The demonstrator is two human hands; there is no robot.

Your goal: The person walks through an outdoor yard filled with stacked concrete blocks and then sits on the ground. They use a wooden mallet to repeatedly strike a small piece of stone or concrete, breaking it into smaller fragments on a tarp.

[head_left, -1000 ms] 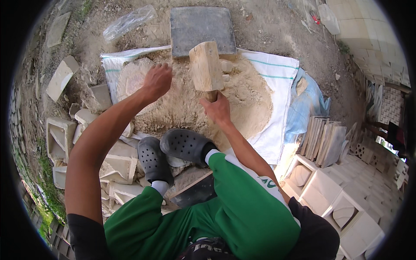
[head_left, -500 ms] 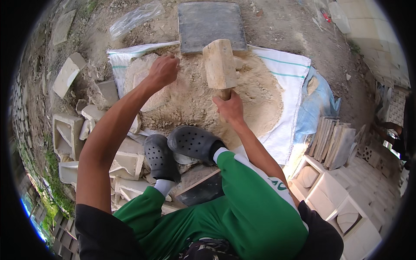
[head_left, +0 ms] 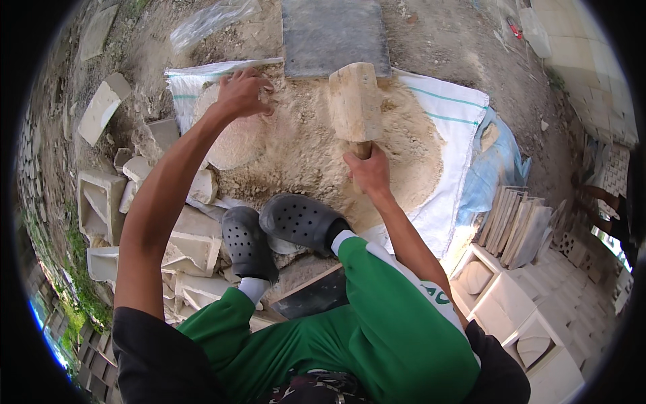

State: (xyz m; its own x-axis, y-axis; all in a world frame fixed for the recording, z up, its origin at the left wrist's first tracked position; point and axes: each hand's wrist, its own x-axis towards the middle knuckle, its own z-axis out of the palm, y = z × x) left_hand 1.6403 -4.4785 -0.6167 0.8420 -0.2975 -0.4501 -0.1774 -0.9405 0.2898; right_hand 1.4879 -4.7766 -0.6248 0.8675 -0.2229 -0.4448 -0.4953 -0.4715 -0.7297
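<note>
My right hand (head_left: 369,168) grips the short handle of a wooden mallet (head_left: 355,102), whose thick pale head is over the right part of a heap of crumbled beige powder (head_left: 296,145). My left hand (head_left: 243,93) is above the heap's left edge, with its fingers apart and nothing visible in them. Below that hand lies a pale, rounded patch (head_left: 235,145), partly hidden by my forearm; whether it is a slab or packed powder I cannot tell. A white woven sheet with green stripes (head_left: 449,101) lies under the heap.
A dark square slab (head_left: 335,37) lies at the heap's far edge. Broken pale moulds (head_left: 101,205) crowd the left. Thin boards (head_left: 515,225) and cream box-shaped blocks (head_left: 505,296) stand at right, near a blue sheet (head_left: 486,168). My grey clogs (head_left: 303,219) rest at the near edge.
My left hand has gone from closed to spread fingers and moved slightly left. My right hand and the mallet have shifted a little to the right in the picture.
</note>
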